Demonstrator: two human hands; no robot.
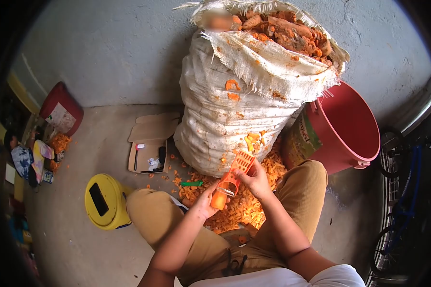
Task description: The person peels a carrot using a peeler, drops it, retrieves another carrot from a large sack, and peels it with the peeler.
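Observation:
My left hand [205,203] is closed around a peeled carrot [219,200], whose bright orange end points up and away from me. My right hand [256,182] grips an orange plastic peeler [243,162] with a slotted, grater-like upper part. The peeler's metal blade lies at the carrot, seemingly touching it. Below both hands a heap of orange peelings [254,210] covers the floor between my legs. A green object [191,183], perhaps a tool handle, rests at the heap's left side.
A tall white woven sack [225,115] full of carrots stands ahead against the wall. To its right leans a large red bucket [342,148]. On the left are an open cardboard box [148,160], a yellow bucket [93,215] with a phone [99,200] on its lid, and a red container [74,112].

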